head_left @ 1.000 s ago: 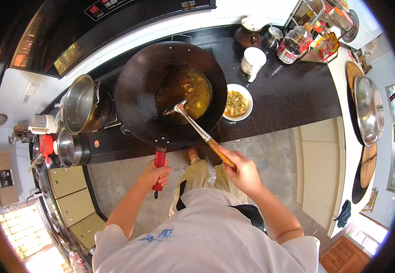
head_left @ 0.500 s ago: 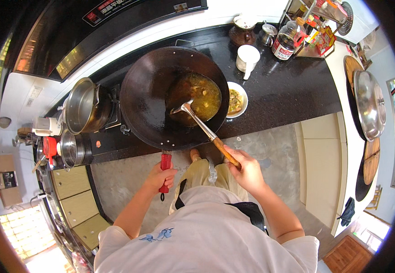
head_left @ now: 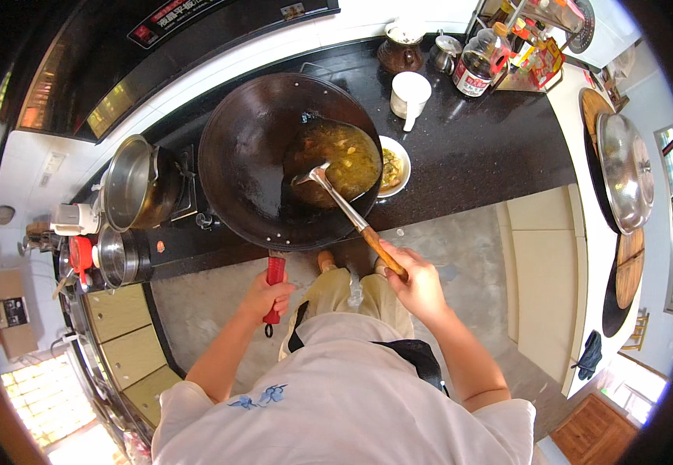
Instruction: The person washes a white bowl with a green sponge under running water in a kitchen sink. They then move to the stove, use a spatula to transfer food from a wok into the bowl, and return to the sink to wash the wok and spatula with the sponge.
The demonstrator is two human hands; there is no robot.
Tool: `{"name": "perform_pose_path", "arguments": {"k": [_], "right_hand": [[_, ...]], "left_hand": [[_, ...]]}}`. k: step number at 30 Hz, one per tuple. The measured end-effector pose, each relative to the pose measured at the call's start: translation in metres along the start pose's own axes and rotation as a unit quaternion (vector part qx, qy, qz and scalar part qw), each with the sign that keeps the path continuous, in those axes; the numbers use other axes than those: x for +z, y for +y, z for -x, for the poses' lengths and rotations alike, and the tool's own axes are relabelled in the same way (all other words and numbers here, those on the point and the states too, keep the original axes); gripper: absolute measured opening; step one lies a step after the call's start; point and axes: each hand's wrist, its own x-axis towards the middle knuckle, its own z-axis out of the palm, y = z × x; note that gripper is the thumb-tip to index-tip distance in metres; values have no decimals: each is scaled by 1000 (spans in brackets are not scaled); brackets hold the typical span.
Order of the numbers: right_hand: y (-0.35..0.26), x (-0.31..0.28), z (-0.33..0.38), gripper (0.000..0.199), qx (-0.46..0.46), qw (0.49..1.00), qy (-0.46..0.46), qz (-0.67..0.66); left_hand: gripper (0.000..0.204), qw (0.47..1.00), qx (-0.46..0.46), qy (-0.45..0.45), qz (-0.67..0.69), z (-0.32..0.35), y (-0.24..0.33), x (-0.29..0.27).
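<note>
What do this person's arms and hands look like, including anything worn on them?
The left hand and right hand are bare, with no gloves; no watch or bracelet shows on either wrist. The forearms are uncovered too, below short, loose, plain whitish sleeves.

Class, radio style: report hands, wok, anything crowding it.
Left hand gripping red handle of dark round metal wok. Right hand gripping wooden-handled metal spatula, head inside. Yellowish-brown liquid pooled toward wok's right. White round bowl partly hidden by wok.
</note>
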Motion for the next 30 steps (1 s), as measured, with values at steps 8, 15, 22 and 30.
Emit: {"name": "perform_pose_path", "arguments": {"k": [8, 15, 22, 30], "right_hand": [[3, -3, -3, 52, -6, 1000, 0, 16], [0, -33, -36, 51, -46, 997, -6, 64], [-5, -71, -85, 46, -89, 993, -32, 65], [-8, -87, -114, 42, 91, 988, -123, -30]], "left_hand": [[25, 1000, 12, 3, -13, 0, 3, -1], [24, 1000, 10, -5, -10, -2, 3, -3], [24, 1000, 13, -13, -3, -1, 3, -6], [26, 999, 1, -43, 14, -1, 8, -9]]}}
